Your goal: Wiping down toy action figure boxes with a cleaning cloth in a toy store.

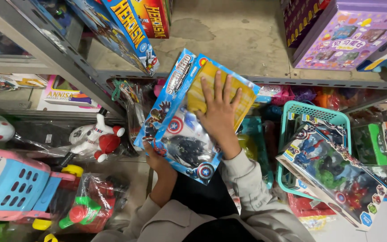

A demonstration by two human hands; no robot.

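The left hand (155, 157) gripped the lower edge of the blue cardboard toy box with a clear plastic window (182, 130), fingers tucked under it, and the box tilted up against the edge of the grey metal shelf (247, 45). The right hand (218, 112) lay flat, fingers spread wide, pressing a yellow cloth (202, 89) onto the box front. Just to the right sat a teal plastic basket (314, 110) with a second windowed figure box (332, 172) leaning in it. A white toy plane (95, 139) lay to the left.
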